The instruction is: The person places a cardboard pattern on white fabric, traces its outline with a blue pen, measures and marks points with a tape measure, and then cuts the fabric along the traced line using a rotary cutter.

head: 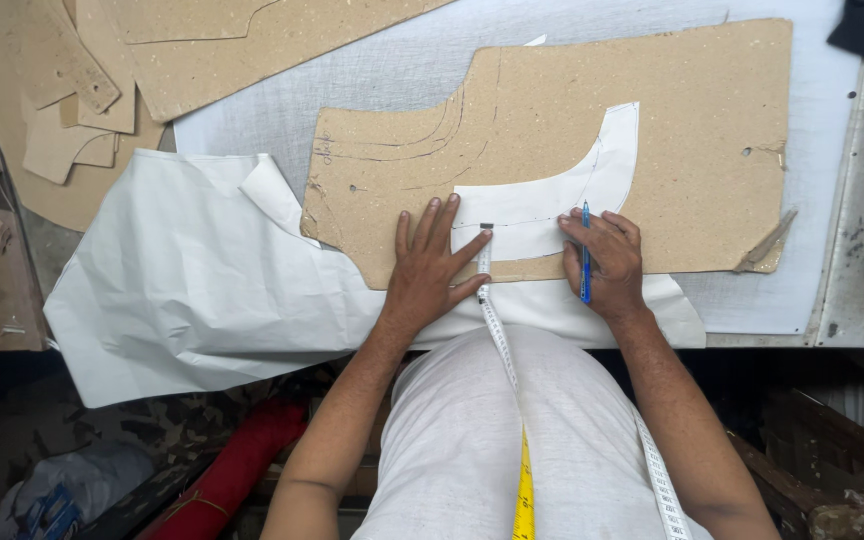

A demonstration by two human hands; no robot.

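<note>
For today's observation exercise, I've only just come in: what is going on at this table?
A person leans over a worktable. The left hand presses flat on a curved white paper piece lying on a brown cardboard pattern, and pins the end of a measuring tape that hangs from the neck. The right hand holds a blue pen at the paper's lower edge. White fabric spreads underneath to the left.

White short-sleeved t-shirt (472,440); forearms bare; no gloves, rings or watch visible.
</note>
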